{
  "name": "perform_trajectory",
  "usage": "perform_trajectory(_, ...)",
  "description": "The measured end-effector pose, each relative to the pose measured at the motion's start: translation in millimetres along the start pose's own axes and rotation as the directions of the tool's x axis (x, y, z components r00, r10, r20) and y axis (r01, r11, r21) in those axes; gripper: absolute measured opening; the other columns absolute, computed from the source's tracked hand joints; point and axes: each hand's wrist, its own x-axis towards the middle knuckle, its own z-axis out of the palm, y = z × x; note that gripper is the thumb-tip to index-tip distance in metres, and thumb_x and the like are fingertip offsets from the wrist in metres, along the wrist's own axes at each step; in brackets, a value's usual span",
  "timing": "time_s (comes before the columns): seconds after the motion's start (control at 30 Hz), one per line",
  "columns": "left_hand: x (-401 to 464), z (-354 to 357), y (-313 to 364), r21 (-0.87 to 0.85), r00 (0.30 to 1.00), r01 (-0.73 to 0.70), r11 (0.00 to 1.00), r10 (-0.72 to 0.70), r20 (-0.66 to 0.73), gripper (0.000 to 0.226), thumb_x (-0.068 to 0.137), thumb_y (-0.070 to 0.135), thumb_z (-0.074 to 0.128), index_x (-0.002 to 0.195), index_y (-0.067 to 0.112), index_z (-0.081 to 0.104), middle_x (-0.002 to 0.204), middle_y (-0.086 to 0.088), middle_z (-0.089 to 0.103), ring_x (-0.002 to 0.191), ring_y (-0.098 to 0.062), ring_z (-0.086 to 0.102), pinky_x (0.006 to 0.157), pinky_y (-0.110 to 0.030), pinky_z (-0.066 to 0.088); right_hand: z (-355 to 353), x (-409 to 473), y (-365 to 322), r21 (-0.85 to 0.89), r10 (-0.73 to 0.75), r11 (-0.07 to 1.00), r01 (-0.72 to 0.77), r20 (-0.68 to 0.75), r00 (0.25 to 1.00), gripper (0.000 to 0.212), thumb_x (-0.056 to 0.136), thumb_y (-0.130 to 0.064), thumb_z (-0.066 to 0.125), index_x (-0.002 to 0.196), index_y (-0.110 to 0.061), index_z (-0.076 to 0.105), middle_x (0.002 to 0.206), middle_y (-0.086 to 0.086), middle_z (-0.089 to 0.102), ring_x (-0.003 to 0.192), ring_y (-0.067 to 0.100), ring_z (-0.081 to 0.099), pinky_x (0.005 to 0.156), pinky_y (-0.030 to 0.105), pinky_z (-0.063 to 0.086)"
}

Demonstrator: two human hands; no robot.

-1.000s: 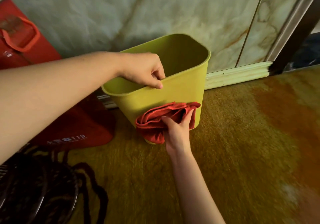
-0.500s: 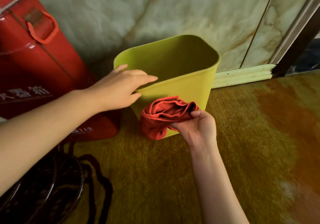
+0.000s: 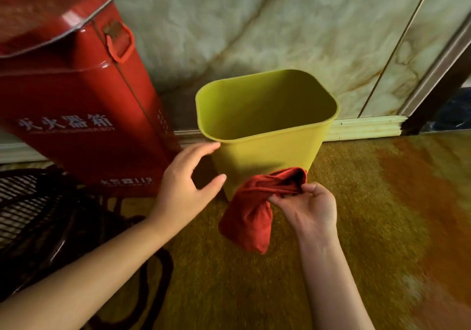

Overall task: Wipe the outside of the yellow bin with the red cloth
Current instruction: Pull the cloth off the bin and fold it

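Desk: Where does the yellow bin [image 3: 265, 156] stand?

Photographer: Upright on the yellowish carpeted floor [image 3: 369, 227], its open mouth toward the camera, close to the marbled wall [image 3: 254, 24] and the pale skirting board [image 3: 364, 126] behind it. Its inside looks empty.

Desk: And the red cloth [image 3: 257, 210]?

Photographer: Bunched in the person's right hand [image 3: 309, 207], in front of the bin's lower front wall. The upper folds lie against or just before that wall; the pictures do not settle which. A loose end hangs down toward the floor.

Desk: How do the fingers sit?

Photographer: The right hand's fingers [image 3: 283, 197] are pinched closed on the cloth's gathered top. The left hand [image 3: 188, 187] is spread wide and holds nothing, its fingertips just beside the bin's left rim and side wall, apparently not quite touching.

Desk: What else is in frame?

Photographer: A tall red metal box [image 3: 76, 100] with white lettering and a side handle leans at the left, just beside the bin. A dark wire object [image 3: 33, 215] and a dark cord occupy the lower left corner.
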Motion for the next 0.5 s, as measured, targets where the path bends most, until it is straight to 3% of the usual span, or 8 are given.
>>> perform_trajectory(0.1,-27,25,7,-0.127,0.936,0.245,0.961,-0.200,0.290,0.075,0.065,0.035,0.073,0.131,0.032,0.038,0.130,0.006,0.053,0.121,-0.003,0.046,0.103,-0.034,0.040,8,-12,8,-0.023,0.033,0.999,-0.033,-0.007,0.999,0.078,0.061,-0.003,0.030,0.138,0.003,0.030,0.140,0.029,0.040,0.129,0.045,0.037,0.103,0.062,0.023)
perform_trajectory(0.17,-36,38,6,-0.159,0.891,0.350,0.923,-0.275,0.361,0.084,0.063,0.029,0.075,0.134,0.032,0.032,0.136,0.003,0.048,0.125,-0.007,0.043,0.107,-0.036,0.036,11,-18,11,-0.041,0.052,0.998,-0.052,0.014,0.999,0.076,0.062,-0.004,0.031,0.138,0.004,0.030,0.140,0.030,0.040,0.129,0.045,0.037,0.108,0.060,0.020)
perform_trajectory(0.3,-33,35,4,-0.221,0.895,0.401,0.889,-0.329,0.300,0.047,0.069,0.013,0.069,0.112,0.028,0.056,0.113,0.004,0.064,0.104,-0.004,0.058,0.097,-0.033,0.045,17,-28,14,-0.092,0.065,0.994,-0.061,0.037,0.997,0.070,0.061,-0.004,0.032,0.131,0.001,0.038,0.132,0.026,0.048,0.127,0.043,0.038,0.104,0.061,0.028)
perform_trajectory(0.37,-32,26,4,-0.327,0.863,0.460,0.825,-0.331,0.381,0.036,0.073,0.004,0.064,0.098,0.030,0.062,0.099,0.001,0.068,0.091,-0.005,0.061,0.090,-0.031,0.048,20,-29,15,-0.216,0.083,0.974,-0.074,0.033,0.996,0.050,0.059,-0.001,0.032,0.104,-0.011,0.051,0.107,0.016,0.055,0.123,0.036,0.042,0.109,0.060,0.025)
perform_trajectory(0.4,-33,19,3,-0.376,0.839,0.503,0.779,-0.335,0.429,0.033,0.075,0.002,0.063,0.096,0.027,0.063,0.097,-0.001,0.068,0.089,-0.008,0.061,0.086,-0.029,0.048,23,-30,16,-0.307,0.096,0.948,-0.081,0.034,0.995,0.042,0.059,0.001,0.031,0.095,-0.013,0.050,0.095,0.014,0.053,0.114,0.035,0.046,0.108,0.060,0.027)
perform_trajectory(0.43,-35,12,2,-0.418,0.814,0.544,0.727,-0.338,0.472,0.030,0.076,0.002,0.062,0.096,0.024,0.065,0.094,-0.001,0.068,0.087,-0.009,0.061,0.082,-0.026,0.048,27,-32,16,-0.396,0.100,0.915,-0.075,0.042,0.994,0.046,0.063,0.004,0.031,0.101,-0.015,0.048,0.089,0.012,0.052,0.106,0.034,0.049,0.104,0.059,0.032)
perform_trajectory(0.5,-37,-6,-2,-0.486,0.761,0.629,0.606,-0.354,0.543,0.023,0.078,0.009,0.062,0.094,0.025,0.067,0.086,0.006,0.072,0.083,-0.007,0.064,0.071,-0.019,0.051,31,-35,15,-0.524,0.082,0.851,-0.018,0.100,0.992,0.073,0.074,0.009,0.029,0.133,-0.032,0.031,0.096,0.008,0.060,0.107,0.032,0.054,0.090,0.055,0.043)
